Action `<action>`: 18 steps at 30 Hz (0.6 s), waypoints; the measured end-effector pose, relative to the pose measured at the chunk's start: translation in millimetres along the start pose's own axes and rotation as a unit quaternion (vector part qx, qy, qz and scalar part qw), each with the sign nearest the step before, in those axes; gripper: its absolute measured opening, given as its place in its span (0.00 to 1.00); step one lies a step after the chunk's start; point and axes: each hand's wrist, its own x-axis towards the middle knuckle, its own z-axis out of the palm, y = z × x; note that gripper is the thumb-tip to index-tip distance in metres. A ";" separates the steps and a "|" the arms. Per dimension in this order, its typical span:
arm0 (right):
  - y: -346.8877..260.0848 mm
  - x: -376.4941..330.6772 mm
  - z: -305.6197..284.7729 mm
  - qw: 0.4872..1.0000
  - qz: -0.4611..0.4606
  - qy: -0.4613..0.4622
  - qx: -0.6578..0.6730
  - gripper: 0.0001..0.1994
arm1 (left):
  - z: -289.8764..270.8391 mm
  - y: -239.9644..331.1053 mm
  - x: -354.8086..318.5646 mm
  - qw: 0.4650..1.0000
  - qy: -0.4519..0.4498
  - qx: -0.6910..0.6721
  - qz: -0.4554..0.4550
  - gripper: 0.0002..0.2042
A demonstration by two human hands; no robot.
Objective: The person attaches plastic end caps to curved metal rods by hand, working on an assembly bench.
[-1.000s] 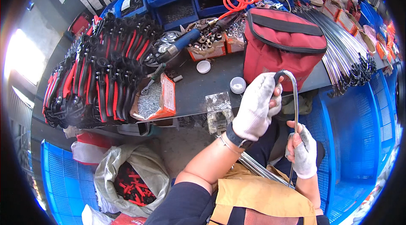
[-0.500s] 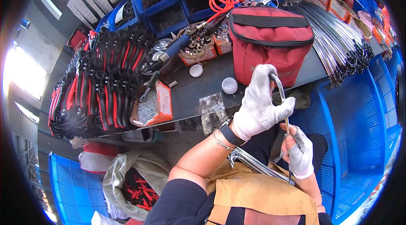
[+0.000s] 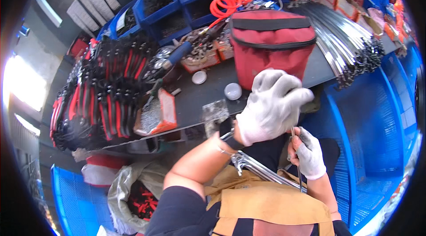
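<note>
Both my hands wear white knit gloves. My left hand is raised in front of me, its fingers curled over the top of a thin bent metal rod that runs down between the hands. My right hand sits just below it, shut around the rod's lower part. The rod's upper bend is hidden under the left glove. Across my lap, over a tan apron, lies a bundle of shiny metal rods.
A dark workbench holds a red zip bag, two white caps, an orange box of small parts, stacked red-and-black tools and a fan of long steel strips. Blue bins stand behind. Blue crates flank me.
My left hand has slid over the rod's hooked top, now covering it. Both hands have come closer together and nearer the camera. The view has tilted slightly.
</note>
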 end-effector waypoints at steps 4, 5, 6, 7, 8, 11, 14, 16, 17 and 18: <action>-77.0 1.3 -77.8 0.930 -0.333 0.137 0.081 0.19 | -16.8 -41.1 5.9 0.983 0.119 0.053 -0.128 0.15; -123.6 -8.5 -107.4 0.901 -0.424 0.068 0.062 0.18 | -21.5 -65.6 -9.9 0.990 0.044 0.053 -0.125 0.14; -168.4 -19.5 -132.8 0.857 -0.514 0.006 0.034 0.16 | -18.3 -81.4 -13.4 0.992 -0.026 0.044 -0.111 0.14; -191.2 -10.9 -154.6 0.855 -0.517 0.011 0.026 0.16 | -12.2 -83.3 -9.7 0.993 -0.022 0.037 -0.106 0.14; -212.3 1.9 -173.2 0.837 -0.524 0.155 -0.025 0.14 | -10.0 -84.5 -8.3 0.989 -0.014 0.145 -0.002 0.14; -233.5 64.1 -182.7 0.760 -0.475 0.426 -0.125 0.11 | -16.0 -80.7 -17.5 0.966 0.002 0.219 0.137 0.16; -181.9 163.9 -191.5 0.834 -0.416 0.342 -0.120 0.12 | 2.2 -86.3 -30.6 0.977 0.058 0.166 0.121 0.18; -144.2 218.7 -183.1 0.861 -0.401 0.247 0.192 0.11 | 5.9 -90.3 -22.9 0.979 0.084 0.181 0.042 0.18; -129.3 248.6 -198.6 0.857 -0.355 0.255 0.272 0.12 | 3.3 -91.6 -16.2 0.986 0.044 0.163 0.007 0.18; -115.3 275.6 -217.5 0.845 -0.307 0.262 0.350 0.13 | 3.0 -95.1 -7.4 0.988 -0.010 0.155 -0.006 0.18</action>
